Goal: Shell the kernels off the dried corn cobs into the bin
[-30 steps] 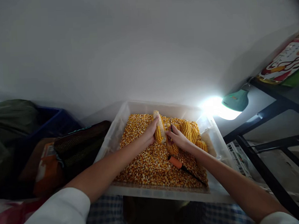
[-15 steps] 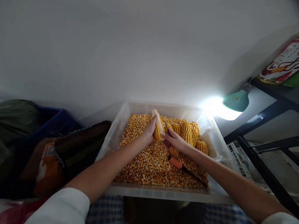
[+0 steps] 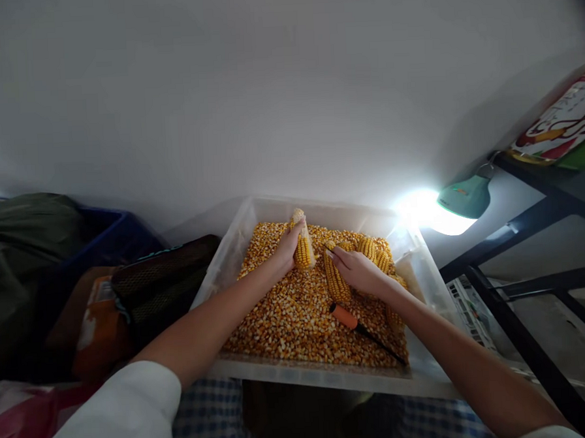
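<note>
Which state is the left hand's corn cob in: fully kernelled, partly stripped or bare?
Partly stripped: the corn cob in the left hand shows yellow kernel rows and a pale strip along one edge. Its far side is hidden.

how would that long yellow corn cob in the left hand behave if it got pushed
The long yellow corn cob in the left hand is probably stiff, since it looks straight. Pushed on a flat surface, it may roll, given its rounded shape. It might shed, as loose yellow corn kernels lie below it.
</note>
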Tool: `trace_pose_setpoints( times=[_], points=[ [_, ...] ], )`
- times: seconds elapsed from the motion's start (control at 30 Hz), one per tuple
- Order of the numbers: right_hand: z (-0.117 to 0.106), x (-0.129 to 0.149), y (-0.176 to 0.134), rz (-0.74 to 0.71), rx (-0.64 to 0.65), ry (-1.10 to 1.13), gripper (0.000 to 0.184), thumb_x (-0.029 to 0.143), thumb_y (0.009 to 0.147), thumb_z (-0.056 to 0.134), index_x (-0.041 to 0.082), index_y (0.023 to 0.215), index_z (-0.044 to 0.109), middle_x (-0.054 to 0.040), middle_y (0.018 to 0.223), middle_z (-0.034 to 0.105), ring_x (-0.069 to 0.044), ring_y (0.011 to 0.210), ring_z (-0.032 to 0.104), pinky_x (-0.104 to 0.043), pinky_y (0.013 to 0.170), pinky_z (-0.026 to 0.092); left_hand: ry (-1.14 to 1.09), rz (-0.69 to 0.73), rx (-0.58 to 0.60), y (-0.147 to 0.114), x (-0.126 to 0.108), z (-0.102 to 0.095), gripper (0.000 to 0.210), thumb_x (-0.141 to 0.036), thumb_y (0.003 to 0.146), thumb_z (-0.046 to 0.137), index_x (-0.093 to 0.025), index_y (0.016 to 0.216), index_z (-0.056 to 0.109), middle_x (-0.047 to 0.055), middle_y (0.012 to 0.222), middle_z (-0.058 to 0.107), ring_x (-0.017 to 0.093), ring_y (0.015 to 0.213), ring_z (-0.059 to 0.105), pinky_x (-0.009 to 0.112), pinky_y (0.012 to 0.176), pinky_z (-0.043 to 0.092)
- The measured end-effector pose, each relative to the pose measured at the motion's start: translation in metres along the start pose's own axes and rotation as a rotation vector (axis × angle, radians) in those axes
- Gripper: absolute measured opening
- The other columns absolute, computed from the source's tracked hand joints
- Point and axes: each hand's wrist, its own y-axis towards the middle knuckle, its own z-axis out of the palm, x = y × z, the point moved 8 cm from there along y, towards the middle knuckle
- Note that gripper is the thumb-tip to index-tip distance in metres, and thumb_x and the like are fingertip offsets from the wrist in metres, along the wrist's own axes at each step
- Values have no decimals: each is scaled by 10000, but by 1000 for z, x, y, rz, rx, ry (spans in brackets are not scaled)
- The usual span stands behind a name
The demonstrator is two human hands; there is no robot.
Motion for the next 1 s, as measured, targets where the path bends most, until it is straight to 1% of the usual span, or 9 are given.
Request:
trace_pose_setpoints(
  times=[0.07, 0.17, 0.27, 0.37, 0.5, 0.6, 0.77, 1.0],
  points=[
    [4, 5, -1, -47, 39, -64, 453, 442, 887, 117, 188, 885, 492, -19, 627, 555, -132, 572, 508, -216, 539, 270, 38, -7, -18, 0, 0, -3, 450, -485, 596, 619, -177, 912, 534, -10, 606, 566, 124, 514, 555, 226, 477, 444],
    [8, 10, -2, -89, 79, -141, 458, 439, 889, 120, 192, 901, 505, -38, 707, 597, -143, 646, 542, -217, 564, 273, 76, -58, 7, -4, 1, 0, 453, -511, 614, 589, -185, 920, 516, -5, 598, 568, 133, 463, 550, 236, 420, 427],
    [14, 13, -3, -96, 138, -206, 448, 455, 884, 135, 203, 925, 504, -41, 746, 614, -152, 670, 556, -221, 559, 266, 83, -94, 47, -6, 3, 4, 417, -516, 641, 559, -183, 888, 513, 8, 599, 577, 129, 449, 553, 233, 415, 432],
    [16, 16, -5, -85, 169, -232, 441, 446, 887, 128, 191, 954, 481, -46, 751, 614, -148, 648, 556, -226, 538, 258, 89, -93, 49, -6, 4, 4, 381, -505, 655, 553, -175, 842, 511, 13, 578, 573, 129, 451, 557, 231, 423, 443],
    [14, 18, -7, -78, 167, -240, 406, 386, 901, 129, 168, 985, 461, -55, 744, 612, -136, 615, 544, -233, 525, 250, 73, -92, 39, -4, 5, 3, 370, -507, 662, 544, -181, 832, 508, 0, 539, 550, 135, 444, 556, 243, 427, 452],
    [11, 17, -6, -89, 148, -237, 396, 377, 899, 159, 181, 952, 499, -52, 746, 618, -138, 625, 542, -234, 538, 253, 56, -75, 37, -3, 5, 0, 376, -511, 655, 553, -184, 835, 508, -16, 503, 523, 130, 428, 547, 243, 432, 454],
    [8, 14, -4, -85, 125, -207, 384, 386, 884, 225, 186, 890, 553, -43, 724, 621, -128, 614, 526, -228, 544, 254, 38, -64, 46, -1, 6, -1, 388, -501, 655, 559, -179, 865, 504, -14, 518, 538, 119, 428, 543, 243, 458, 461],
    [8, 17, -5, -137, 107, -137, 388, 364, 882, 237, 182, 826, 575, -23, 651, 589, -108, 566, 479, -214, 545, 248, 126, -21, 18, -6, 0, 1, 386, -501, 653, 559, -172, 851, 517, -8, 515, 540, 128, 436, 541, 245, 458, 450]
  ],
)
